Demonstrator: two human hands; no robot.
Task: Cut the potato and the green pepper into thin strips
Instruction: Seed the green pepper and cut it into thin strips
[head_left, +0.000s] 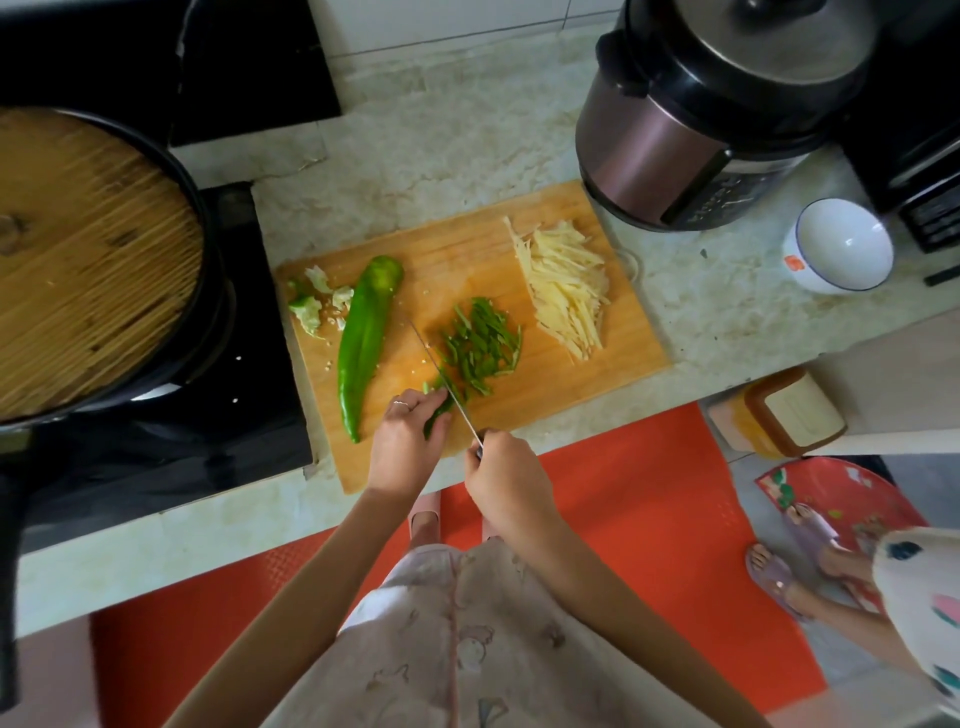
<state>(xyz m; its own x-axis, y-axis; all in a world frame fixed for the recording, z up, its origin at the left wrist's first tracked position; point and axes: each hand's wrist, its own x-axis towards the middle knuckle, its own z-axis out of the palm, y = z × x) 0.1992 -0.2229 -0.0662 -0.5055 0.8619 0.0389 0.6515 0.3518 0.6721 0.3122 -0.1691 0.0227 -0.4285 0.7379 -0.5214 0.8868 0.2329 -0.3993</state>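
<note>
Head view: strip-cutting at the centre of the cutting board (467, 249).
The left hand (402, 449) curls down on the pepper piece (435, 418); the right hand (501, 480) grips the knife (441, 371) beside it. Upper right lie the potato strips (566, 291); a long green pepper (363, 343) waits left. Best to tuck fingertips and step the blade narrowly and evenly.

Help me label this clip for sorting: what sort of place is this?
Most likely a home kitchen: a black stove beside a stone counter, an electric cooker, and a wooden cutting board.
</note>
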